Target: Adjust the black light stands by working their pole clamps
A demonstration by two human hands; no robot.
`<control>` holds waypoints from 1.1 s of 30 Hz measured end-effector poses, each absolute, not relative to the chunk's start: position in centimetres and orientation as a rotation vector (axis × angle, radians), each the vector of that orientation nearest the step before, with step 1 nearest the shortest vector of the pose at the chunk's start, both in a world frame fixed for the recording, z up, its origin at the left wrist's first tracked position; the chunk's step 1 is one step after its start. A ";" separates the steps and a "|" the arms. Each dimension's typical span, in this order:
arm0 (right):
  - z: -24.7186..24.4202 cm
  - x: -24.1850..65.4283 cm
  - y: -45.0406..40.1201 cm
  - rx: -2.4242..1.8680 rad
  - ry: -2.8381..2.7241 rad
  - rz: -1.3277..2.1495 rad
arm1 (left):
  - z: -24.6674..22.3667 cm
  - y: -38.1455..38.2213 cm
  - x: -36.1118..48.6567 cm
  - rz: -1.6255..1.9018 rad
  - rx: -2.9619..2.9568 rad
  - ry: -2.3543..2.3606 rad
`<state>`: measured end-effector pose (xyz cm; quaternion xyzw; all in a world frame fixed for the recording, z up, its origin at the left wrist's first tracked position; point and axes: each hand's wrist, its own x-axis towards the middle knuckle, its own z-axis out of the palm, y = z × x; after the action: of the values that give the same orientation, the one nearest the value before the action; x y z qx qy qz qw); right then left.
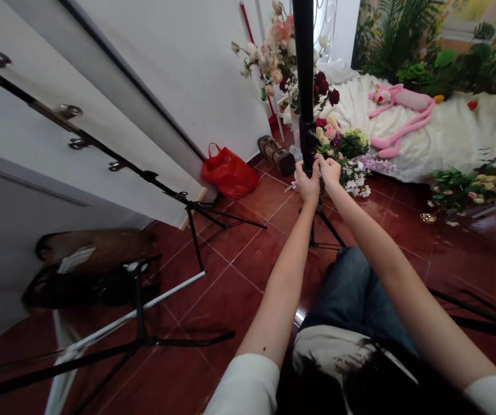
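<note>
A black telescoping light stand [305,75] rises upright in front of me, its tripod legs [328,225] spread on the tiles below my hands. Around the tube, just under a collar, my left hand [307,183] is closed with its thumb up. My right hand [329,170] is pinched at the right side of the same spot, its fingertips by the collar. Whatever small part those fingertips may hold is hidden. Artificial flowers [338,144] stand close behind the tube and my right hand.
A second black stand [101,147] leans across the left, near a red plastic bag [230,172]. Stand legs [144,340] and a white pole [174,291] lie low left. More legs [481,317] show at right. A pink plush toy [412,106] rests on white cloth [347,104].
</note>
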<state>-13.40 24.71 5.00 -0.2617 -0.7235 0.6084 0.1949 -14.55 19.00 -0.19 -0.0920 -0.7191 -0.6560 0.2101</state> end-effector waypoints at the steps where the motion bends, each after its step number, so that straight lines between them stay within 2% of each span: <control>1: 4.8 -12.7 24.8 -0.722 -2.003 1.742 | -0.1 18.9 -14.4 -1.825 -0.276 -2.001; 6: 2.2 -6.1 26.4 -0.698 -1.895 1.921 | 0.0 18.6 -13.7 -1.774 -0.349 -2.027; 11: -1.0 6.1 29.6 -0.624 -1.834 1.959 | 0.4 17.7 -13.5 -1.840 -0.390 -2.060; 13: -2.0 12.1 31.1 -0.621 -1.813 1.920 | 0.0 17.0 -12.8 -1.881 -0.385 -2.065; 16: -3.2 20.8 33.0 -0.845 -1.717 1.782 | -1.8 16.7 -10.1 -1.837 -0.288 -2.068; 20: -3.7 30.4 34.5 -1.040 -1.332 1.652 | -4.7 19.5 -3.7 -1.778 -0.173 -2.146; 24: -1.9 37.6 35.1 -1.066 -0.878 1.563 | -4.4 27.4 4.6 -2.003 -0.684 -2.149; 33: 1.6 47.4 35.2 -0.928 -0.492 1.493 | 4.5 45.9 27.2 -2.240 -2.516 -1.396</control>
<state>47.44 35.21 1.62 -0.4023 -0.2134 0.6471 0.6114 27.17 45.94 4.48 -0.6682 -0.3707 -0.5948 -0.2497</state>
